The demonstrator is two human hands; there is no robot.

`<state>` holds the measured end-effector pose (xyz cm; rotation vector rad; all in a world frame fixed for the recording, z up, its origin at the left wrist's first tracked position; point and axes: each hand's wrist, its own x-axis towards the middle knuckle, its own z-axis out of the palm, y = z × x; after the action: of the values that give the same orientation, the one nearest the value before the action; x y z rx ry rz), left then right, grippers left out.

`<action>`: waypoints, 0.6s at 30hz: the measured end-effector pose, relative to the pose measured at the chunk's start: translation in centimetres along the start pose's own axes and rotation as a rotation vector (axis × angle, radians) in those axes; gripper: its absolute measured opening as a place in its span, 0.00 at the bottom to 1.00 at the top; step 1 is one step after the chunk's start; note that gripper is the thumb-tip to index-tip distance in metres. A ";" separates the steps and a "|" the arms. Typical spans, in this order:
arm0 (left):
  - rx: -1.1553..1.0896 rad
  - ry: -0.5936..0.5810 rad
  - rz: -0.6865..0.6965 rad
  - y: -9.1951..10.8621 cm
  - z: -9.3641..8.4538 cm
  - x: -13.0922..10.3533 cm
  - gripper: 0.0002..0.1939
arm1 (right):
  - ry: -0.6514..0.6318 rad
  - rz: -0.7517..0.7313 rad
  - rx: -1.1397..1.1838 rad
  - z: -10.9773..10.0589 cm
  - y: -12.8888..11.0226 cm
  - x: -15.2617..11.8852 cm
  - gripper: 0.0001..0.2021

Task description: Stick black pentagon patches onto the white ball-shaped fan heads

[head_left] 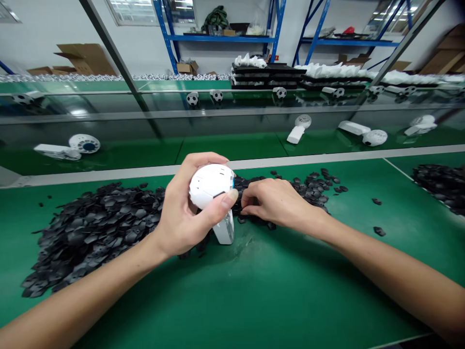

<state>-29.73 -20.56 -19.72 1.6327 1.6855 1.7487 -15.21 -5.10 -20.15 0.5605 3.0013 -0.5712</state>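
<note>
My left hand (189, 208) is closed around a white device (211, 185) with a round head, its thumb on the near side. The device's white handle (224, 229) points down toward the green table. Just right of it, my right hand (271, 199) has its fingers bent together at a pile of small black pieces (312, 190); whatever its fingertips hold is too small to make out. A larger heap of black pieces (98, 228) spreads to the left, partly behind my left hand.
Beyond the green table's pale edge (109, 175), a green belt (232, 145) carries several white devices. More black pieces (441, 184) lie at the far right. Behind are metal bars, stacked black trays (267, 76) and blue shelving (221, 38).
</note>
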 end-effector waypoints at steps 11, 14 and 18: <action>-0.003 0.070 -0.129 -1.6 -1.1 0.0 0.24 | 0.010 -0.080 0.960 -1.6 1.1 0.2 0.08; -0.014 0.088 -0.124 -2.0 -1.2 0.1 0.22 | 0.069 -0.155 1.065 -2.2 0.9 0.0 0.12; -0.027 0.089 -0.115 -2.2 -1.3 0.2 0.22 | 0.103 -0.213 1.114 -2.7 0.9 -0.3 0.07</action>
<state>-31.89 -20.44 -20.99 1.4357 1.7492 1.8049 -14.56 -3.49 -17.92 0.2537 2.5540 -2.2818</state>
